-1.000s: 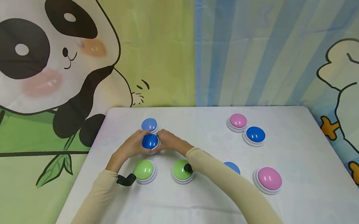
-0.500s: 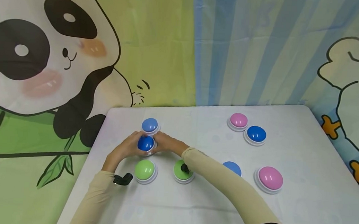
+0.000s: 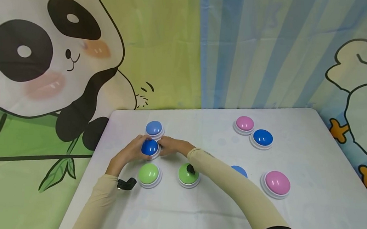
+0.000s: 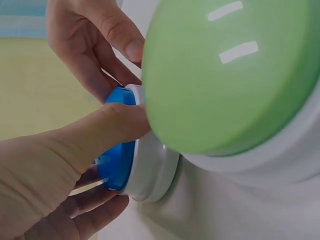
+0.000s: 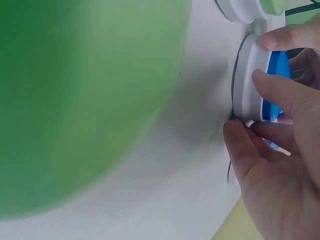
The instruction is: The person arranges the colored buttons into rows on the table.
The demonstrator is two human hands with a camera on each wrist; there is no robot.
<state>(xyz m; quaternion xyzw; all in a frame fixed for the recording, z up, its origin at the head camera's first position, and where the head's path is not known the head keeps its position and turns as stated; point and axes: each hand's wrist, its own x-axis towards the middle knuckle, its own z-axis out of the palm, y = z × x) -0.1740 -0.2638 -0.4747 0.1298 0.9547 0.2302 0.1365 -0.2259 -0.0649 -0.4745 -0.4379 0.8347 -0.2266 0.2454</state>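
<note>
A dark blue push button [image 3: 149,147] with a white round base stands on the left side of the white table [image 3: 208,215]. My left hand [image 3: 133,149] grips it from the left, its thumb on the near side of the base and its fingers on the far side, as the left wrist view shows. From the right, my right hand [image 3: 172,146] holds the same button; in the right wrist view the thumb presses the white base [image 5: 247,85] and the fingers reach round its side. Right behind it sits a light blue button [image 3: 153,128].
Two green buttons, the left [image 3: 148,173] and the right [image 3: 185,174], stand nearer me. My right forearm passes over the right one and partly hides another light blue button [image 3: 239,170]. Farther right are a dark blue button [image 3: 263,137] and two pink ones, back [image 3: 245,123] and front [image 3: 277,182].
Both hands have shifted the dark blue button slightly left and toward me. In the last half second it has hardly moved, while my right hand has eased a little to the right.
</note>
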